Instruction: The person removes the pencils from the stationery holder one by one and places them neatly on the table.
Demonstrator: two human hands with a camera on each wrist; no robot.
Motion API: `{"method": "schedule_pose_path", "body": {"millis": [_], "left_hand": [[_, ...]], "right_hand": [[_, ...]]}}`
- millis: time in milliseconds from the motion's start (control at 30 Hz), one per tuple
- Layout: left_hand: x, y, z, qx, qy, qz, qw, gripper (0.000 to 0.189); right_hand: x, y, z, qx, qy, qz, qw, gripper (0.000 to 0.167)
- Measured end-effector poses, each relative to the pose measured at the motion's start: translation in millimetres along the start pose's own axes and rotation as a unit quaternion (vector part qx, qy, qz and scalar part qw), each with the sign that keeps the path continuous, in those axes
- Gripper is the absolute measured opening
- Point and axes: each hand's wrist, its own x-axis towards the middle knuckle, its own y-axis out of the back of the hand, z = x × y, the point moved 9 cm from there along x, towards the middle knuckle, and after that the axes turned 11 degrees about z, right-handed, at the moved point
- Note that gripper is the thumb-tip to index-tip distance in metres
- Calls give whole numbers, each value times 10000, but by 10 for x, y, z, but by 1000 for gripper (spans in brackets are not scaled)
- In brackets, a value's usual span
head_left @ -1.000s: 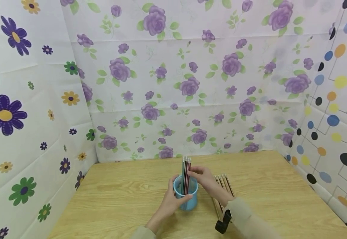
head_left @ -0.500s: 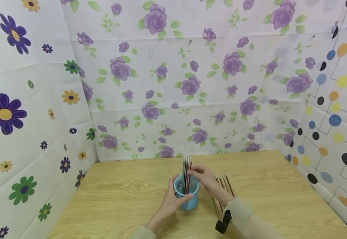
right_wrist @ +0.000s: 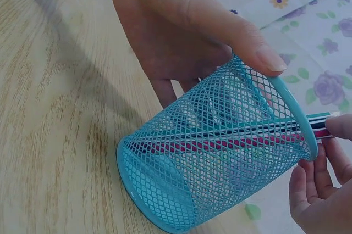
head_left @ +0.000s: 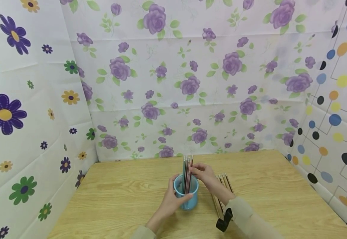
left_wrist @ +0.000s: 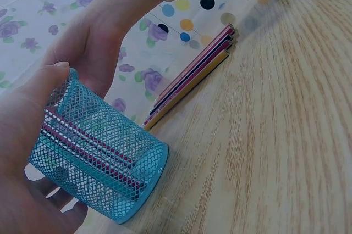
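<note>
A light-blue mesh pen cup [head_left: 193,201] stands upright on the table. My left hand [head_left: 170,201] grips it from the left, thumb over the near rim and the other fingers round the far side. Several pencils [head_left: 185,170] stand in the cup, their upper ends above the rim; green, black and red ones show through the mesh in the right wrist view. My right hand [head_left: 204,176] is at the cup's right rim and pinches a red pencil [right_wrist: 323,133] between thumb and fingers. The pencils' lower ends reach down near the cup's base [right_wrist: 157,204].
Several more pencils [left_wrist: 190,80] lie side by side on the wooden table [head_left: 125,196], right of the cup and partly under my right forearm. A black wrist camera [head_left: 225,220] hangs by the right sleeve. Patterned cloth walls [head_left: 173,99] enclose the table's back and sides.
My right hand has shifted slightly right and up, and the pinched pencil's top now leans a little farther right, apart from the others. The left hand and cup stay put.
</note>
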Motion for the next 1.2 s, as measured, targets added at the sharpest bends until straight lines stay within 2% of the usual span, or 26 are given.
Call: {"method": "schedule_pose_path", "body": {"millis": [300, 800, 1200], "left_hand": [[-2, -3, -1, 27, 66, 47, 10000, 87], [-5, 4, 42, -119, -17, 30, 9999, 88], [-10, 3, 38, -89, 15, 73, 9999, 88]], "right_hand": [[-4, 23, -49, 132, -54, -50, 9999, 36], [-11, 98, -134, 387, -159, 57, 9991, 30], [-38, 147, -228, 427, -178, -21, 9989, 35]]}}
